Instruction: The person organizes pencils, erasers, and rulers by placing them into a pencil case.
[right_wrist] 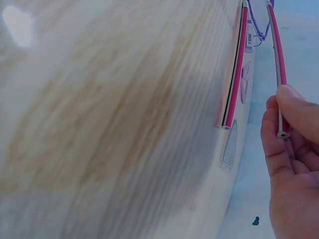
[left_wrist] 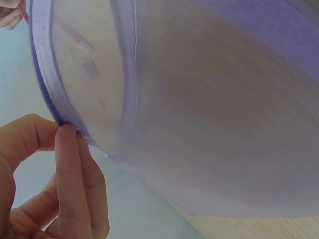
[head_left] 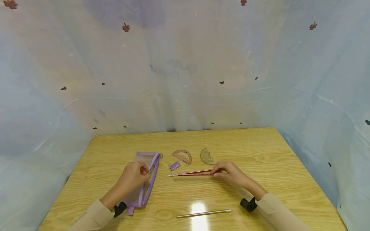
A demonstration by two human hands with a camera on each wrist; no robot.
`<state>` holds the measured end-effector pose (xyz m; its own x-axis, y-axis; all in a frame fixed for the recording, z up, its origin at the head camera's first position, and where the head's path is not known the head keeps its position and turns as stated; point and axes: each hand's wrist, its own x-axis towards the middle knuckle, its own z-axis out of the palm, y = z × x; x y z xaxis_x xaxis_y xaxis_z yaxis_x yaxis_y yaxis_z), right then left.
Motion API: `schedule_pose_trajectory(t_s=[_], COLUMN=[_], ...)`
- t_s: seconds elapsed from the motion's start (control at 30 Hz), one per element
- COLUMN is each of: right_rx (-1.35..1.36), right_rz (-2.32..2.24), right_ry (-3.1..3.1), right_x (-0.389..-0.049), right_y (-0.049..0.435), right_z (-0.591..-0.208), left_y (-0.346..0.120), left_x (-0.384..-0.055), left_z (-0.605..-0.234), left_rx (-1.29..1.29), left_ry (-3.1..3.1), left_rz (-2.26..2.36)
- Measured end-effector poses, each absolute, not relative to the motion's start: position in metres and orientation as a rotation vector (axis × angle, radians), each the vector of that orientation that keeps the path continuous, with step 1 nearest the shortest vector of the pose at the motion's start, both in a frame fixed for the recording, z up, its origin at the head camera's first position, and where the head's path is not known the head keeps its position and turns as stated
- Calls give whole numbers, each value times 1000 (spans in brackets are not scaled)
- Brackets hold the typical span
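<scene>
My left hand (head_left: 136,173) pinches the edge of a see-through mesh pencil case (head_left: 138,194) with purple trim. The case's zip is undone, and its mouth gapes toward the right. In the left wrist view, thumb and fingertips grip the lilac zip band (left_wrist: 45,64). With thumb and fingers, my right hand (head_left: 229,173) holds a red-striped pencil (right_wrist: 280,55) near its unsharpened end, raised off the table. Its other end, with a white eraser tip, points left toward the case. A second red-striped pencil (right_wrist: 238,64) lies on the table beside it.
A purple eraser (head_left: 174,166) lies between the case and the pencils. Behind it are a pink protractor (head_left: 189,157) and a clear protractor (head_left: 206,157). Near the front lies a metallic-looking pencil (head_left: 203,213). A pale curtain (head_left: 185,109) hangs behind the wooden table (head_left: 245,144).
</scene>
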<state>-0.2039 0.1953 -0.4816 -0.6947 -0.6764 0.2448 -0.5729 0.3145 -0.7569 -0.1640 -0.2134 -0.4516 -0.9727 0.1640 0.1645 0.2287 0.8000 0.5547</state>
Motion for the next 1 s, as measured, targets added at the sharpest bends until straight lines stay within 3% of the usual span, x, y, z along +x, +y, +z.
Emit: schedule_pose_trajectory(t_s=[1.0], right_rx=[-1121], right_rz=[-1310], right_ry=[2479], right_x=[-214], right_y=[165], right_z=[-475], left_y=[-214], left_x=[-166], left_z=[-450], left_rx=[-342], left_ry=[-2868], left_rz=[-918])
